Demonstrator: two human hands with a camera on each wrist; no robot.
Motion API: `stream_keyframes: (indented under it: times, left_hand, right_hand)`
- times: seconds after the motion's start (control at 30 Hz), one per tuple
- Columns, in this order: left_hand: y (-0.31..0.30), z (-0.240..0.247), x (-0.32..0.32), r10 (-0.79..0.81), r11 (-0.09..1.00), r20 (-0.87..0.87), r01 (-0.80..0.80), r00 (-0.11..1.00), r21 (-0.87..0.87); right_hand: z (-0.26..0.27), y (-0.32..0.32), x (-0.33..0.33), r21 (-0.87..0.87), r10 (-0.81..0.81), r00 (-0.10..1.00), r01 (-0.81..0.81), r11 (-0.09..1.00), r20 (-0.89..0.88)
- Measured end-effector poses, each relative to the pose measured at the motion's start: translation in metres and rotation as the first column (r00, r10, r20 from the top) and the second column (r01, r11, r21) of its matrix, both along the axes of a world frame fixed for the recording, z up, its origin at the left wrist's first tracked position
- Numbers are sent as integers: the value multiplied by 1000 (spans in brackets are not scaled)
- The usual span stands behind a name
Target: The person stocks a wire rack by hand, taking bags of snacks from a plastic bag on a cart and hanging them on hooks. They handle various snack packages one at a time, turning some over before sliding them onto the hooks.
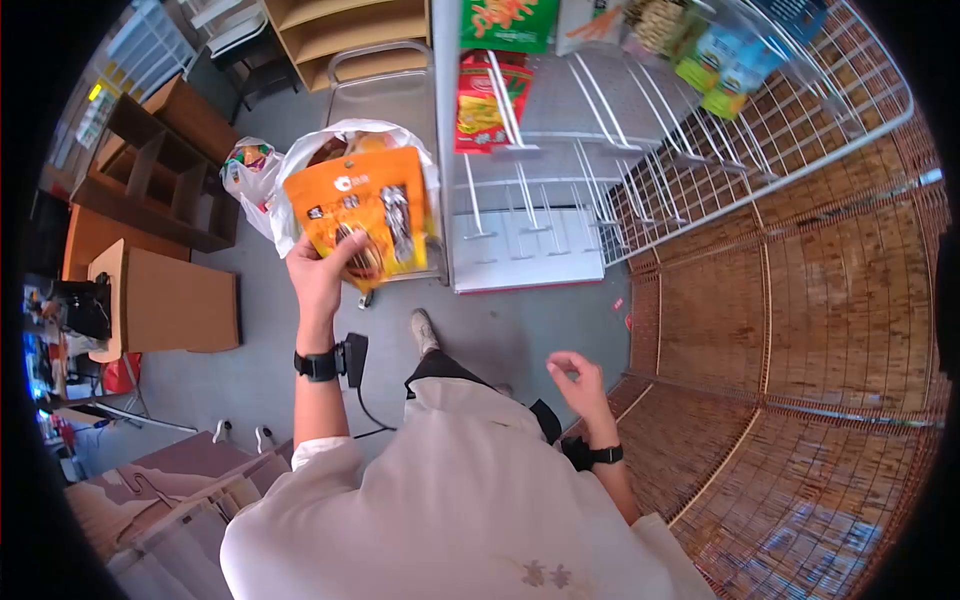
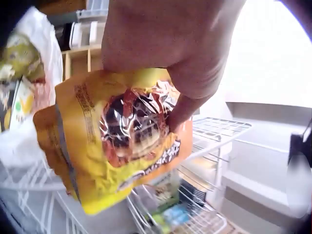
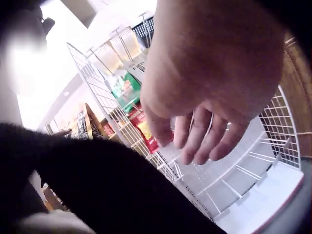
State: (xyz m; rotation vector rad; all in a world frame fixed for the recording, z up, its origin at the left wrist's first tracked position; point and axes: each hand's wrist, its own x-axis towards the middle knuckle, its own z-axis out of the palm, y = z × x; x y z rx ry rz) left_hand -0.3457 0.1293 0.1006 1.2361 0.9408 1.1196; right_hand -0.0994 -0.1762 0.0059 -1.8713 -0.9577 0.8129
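My left hand (image 1: 316, 282) grips an orange and yellow snack pouch (image 1: 365, 195) by its lower edge, thumb across the front. The left wrist view shows the pouch (image 2: 87, 151) with a clear window and dark contents. Behind it in the head view, a white plastic bag (image 1: 412, 142) full of packets stands on a metal cart (image 1: 375, 100). My right hand (image 1: 580, 385) hangs at my right side with loosely bent fingers, holding nothing. In the right wrist view, that hand (image 3: 209, 73) overlaps a white display rack (image 3: 285, 180).
The rack's long hooks (image 1: 520, 190) jut towards me, with a red packet (image 1: 490, 105), a green packet (image 1: 508, 22) and a blue-green packet (image 1: 730, 65). A wire side panel (image 1: 760, 150) bounds it on the right. Another filled bag (image 1: 248, 185) sits on the floor, near brown shelving (image 1: 170, 185).
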Motion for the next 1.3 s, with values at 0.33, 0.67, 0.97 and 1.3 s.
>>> stream_keyframes:
  times: [0.33, 0.67, 0.97, 1.3]
  left_hand:
    - [-165, -8, 120, -576, 717, 171, 595, 799, -364]
    - [-131, -25, 196, -544, 759, 273, 604, 794, -242]
    - [-73, -35, 252, -658, 698, 201, 688, 725, -199]
    - [-46, -61, 282, -575, 765, 141, 591, 806, -257]
  right_hand:
    - [83, 26, 35, 384, 9, 908, 168, 908, -419]
    - [74, 41, 74, 292, -306, 798, 501, 814, -519]
    - [71, 95, 123, 339, -285, 861, 442, 831, -422]
    - [43, 135, 174, 247, -146, 839, 314, 917, -524]
